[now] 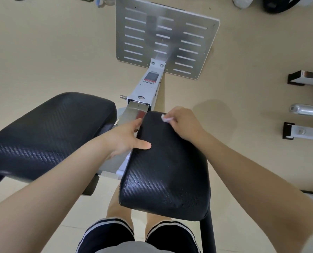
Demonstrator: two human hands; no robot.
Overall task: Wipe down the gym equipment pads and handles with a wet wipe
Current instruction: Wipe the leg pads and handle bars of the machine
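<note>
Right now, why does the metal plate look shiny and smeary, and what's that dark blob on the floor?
Head view: the metal footplate carries a soft, streaky glare down its middle; the dark blob is a faint shadow on the floor just beyond the right hand; the wide lens bends the edges.

Both arms out fwd, hands down on the same spot, person standing.

L hand (126, 137): forearm runs in from lower left, wrist straight, thumb stretched flat and pointing right, other fingers reaching fwd and tucked over an edge, tips partly hidden. R hand (184, 123): forearm comes in from lower right, wrist bent a bit, knuckles up, fingers curled under and pinching a small white wad at the fingertips, near the far end. Hands near each other but apart, R a little further fwd than L. Bare forearms. Below: two bare thighs in dark shorts w/ white stripes.
</note>
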